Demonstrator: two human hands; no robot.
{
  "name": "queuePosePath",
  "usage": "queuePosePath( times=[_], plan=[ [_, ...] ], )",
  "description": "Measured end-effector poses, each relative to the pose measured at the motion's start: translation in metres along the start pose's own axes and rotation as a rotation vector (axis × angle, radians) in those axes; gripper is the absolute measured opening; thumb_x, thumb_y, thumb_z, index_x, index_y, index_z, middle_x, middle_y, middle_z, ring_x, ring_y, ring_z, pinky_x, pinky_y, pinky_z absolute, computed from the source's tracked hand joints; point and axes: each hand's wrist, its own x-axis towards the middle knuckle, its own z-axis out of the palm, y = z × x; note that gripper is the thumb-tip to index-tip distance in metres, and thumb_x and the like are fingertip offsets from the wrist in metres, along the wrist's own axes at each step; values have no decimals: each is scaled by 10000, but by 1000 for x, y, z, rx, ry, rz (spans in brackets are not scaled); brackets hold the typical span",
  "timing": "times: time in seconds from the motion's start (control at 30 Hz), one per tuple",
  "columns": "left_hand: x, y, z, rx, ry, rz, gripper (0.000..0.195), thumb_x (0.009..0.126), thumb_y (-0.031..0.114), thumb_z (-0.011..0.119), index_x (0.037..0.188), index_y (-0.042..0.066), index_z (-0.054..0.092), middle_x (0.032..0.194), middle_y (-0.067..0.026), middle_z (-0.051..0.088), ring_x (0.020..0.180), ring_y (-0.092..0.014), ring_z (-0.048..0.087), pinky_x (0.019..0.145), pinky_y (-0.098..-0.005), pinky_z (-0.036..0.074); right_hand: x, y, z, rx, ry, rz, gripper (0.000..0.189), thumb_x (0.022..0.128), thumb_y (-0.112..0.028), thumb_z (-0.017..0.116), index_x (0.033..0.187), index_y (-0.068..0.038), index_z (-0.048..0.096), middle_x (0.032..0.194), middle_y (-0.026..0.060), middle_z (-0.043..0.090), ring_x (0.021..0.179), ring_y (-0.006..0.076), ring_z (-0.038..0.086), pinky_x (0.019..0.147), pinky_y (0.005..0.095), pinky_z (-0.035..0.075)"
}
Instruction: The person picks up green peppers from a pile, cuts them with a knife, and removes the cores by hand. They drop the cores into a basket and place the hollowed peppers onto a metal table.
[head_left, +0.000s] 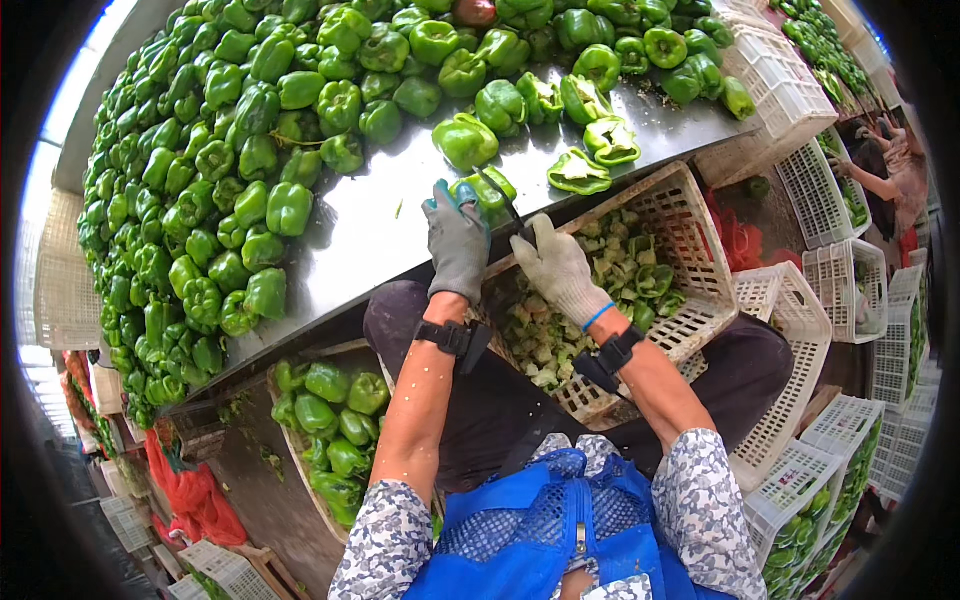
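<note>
My right hand (555, 266), in a pale knit glove, grips a knife (504, 196) by its dark handle; the blade reaches over a green bell pepper (487, 191) on the metal table (352, 225). My left hand (457, 240), in a grey and teal glove, is at the left side of this pepper, its fingers partly hiding it. Just beyond lies another bell pepper (465, 142). Cut pepper pieces (580, 174) with pale insides rest to the right. A large heap of green bell peppers (255, 112) covers the table's left and far parts.
Between my knees a plastic crate (701, 300) holds pepper cores and scraps (536, 330). Another crate with peppers (330, 420) stands at lower left. White crates (784, 375) stand at the right, where another person (896, 176) is at work. Red netting (195, 495) lies at lower left.
</note>
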Motion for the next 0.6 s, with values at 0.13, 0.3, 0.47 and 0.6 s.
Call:
queuePosePath(
  times=[0.13,0.3,0.47,0.6],
  plan=[
    [1,0,6,-6,31,-21,390,1035,221,475,1368,22,448,1229,-310,509,1067,-475,607,898,-517,514,31,-25,-1,-188,-181,159,438,963,-353,552,1148,40,500,925,294,687,923,465,672,833,550,525],
    [1,-2,5,8,72,-1,371,1019,212,488,1342,32,458,1197,-272,536,1042,-461,614,871,-522,515,21,-26,-5,-319,-202,206,392,965,-364,538,1112,-3,497,875,259,687,860,454,674,770,548,529],
    [2,-10,8,54,78,-12,367,1006,215,499,1313,18,455,1102,-271,577,969,-446,625,822,-518,513,-9,20,-9,-281,-84,57,344,947,-371,623,1023,-57,507,733,228,660,733,448,667,637,551,508],
    [1,-6,13,35,101,-11,373,1004,224,498,1292,-9,449,1084,-280,587,959,-454,625,820,-512,516,-12,31,-1,-107,4,6,353,945,-377,630,1003,-55,497,737,241,653,732,457,657,633,555,496]
  ],
)
